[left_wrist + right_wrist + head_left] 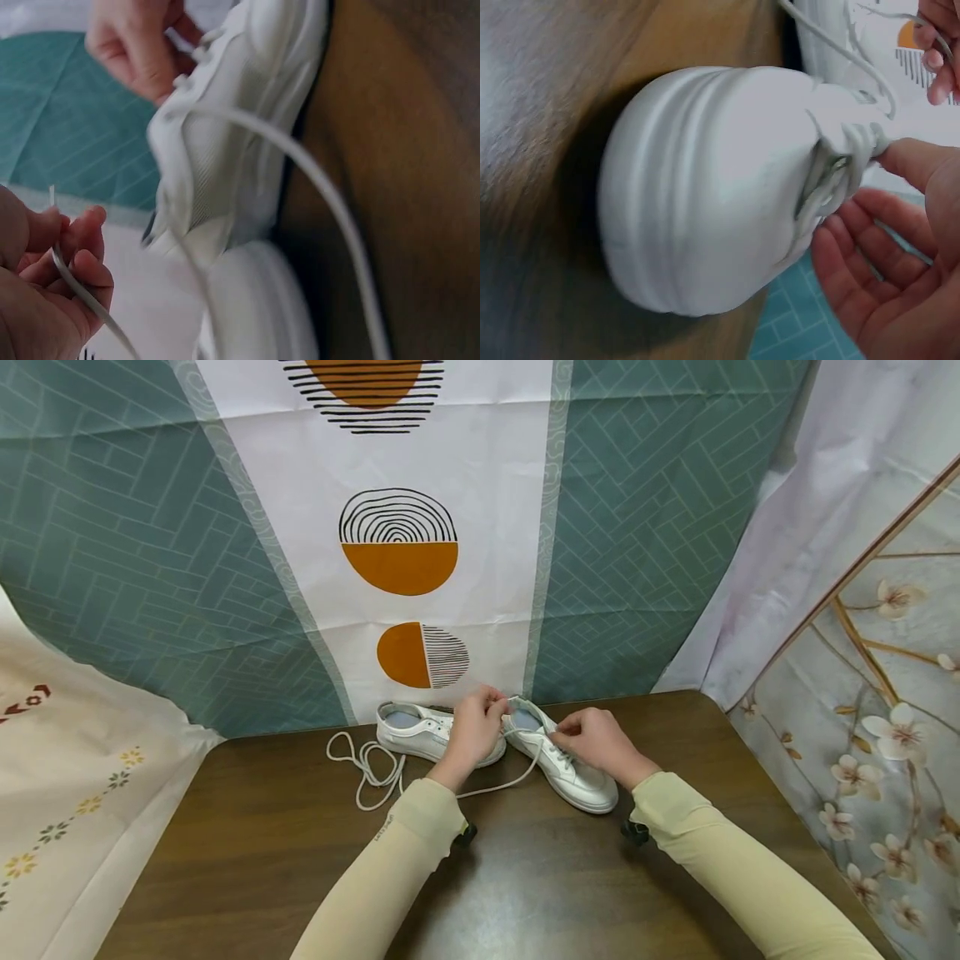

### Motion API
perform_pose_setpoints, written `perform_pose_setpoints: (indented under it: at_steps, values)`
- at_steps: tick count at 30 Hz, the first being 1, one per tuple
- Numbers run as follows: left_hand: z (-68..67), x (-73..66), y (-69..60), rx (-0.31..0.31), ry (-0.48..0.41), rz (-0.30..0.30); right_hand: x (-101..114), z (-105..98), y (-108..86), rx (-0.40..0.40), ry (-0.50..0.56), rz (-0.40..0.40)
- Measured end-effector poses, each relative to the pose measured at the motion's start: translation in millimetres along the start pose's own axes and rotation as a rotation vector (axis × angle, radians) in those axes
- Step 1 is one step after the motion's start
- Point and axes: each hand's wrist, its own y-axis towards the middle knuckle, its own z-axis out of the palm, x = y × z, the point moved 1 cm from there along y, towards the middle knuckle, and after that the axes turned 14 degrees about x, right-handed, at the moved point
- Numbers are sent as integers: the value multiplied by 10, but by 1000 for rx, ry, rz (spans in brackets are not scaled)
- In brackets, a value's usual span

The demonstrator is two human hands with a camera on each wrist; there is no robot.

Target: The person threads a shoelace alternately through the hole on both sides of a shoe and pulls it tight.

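Note:
A white lace-up shoe [587, 787] stands on the table, toe angled to the near right. My left hand [474, 727] pinches a white shoelace [84, 295] close to its tip, in the air over the shoes. From the shoe's upper eyelets a length of lace loops away. My right hand [600, 742] grips the same shoe at its lacing, with the thumb on the crossed laces in the right wrist view and the fingers on the far side. What those fingertips touch is partly hidden. The second white shoe [408, 740] lies beside it, partly behind my left hand.
Loose cord [369, 768] lies in loops on the brown table [540, 893] left of the shoes. A green and white patterned cloth [637, 527] hangs right behind the table's back edge. Floral cloths hang at the left and right sides.

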Motion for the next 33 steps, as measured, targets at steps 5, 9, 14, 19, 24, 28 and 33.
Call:
perform_pose_setpoints:
  at_steps: [5, 9, 14, 19, 24, 28, 33]
  values:
    - [215, -20, 11, 52, 128, 44, -90, 13, 11, 46, -24, -70]
    - [336, -28, 10, 134, 206, 48, -181, 1, 10, 58, 67, -58]
    - [432, -13, 39, 169, 267, 33, -257, -17, 14, 82, 153, -62]
    - [481, -9, 88, 174, 268, 23, -289, -18, 23, 91, 198, -51]
    - [523, 4, 115, 188, 279, 16, -308, -7, 34, 95, 228, -46]
    - [565, -8, 122, 172, 320, 53, -306, -9, 31, 87, 239, -48]
    - [603, -14, 108, 154, 348, 67, -290, -18, 14, 79, 252, -54]
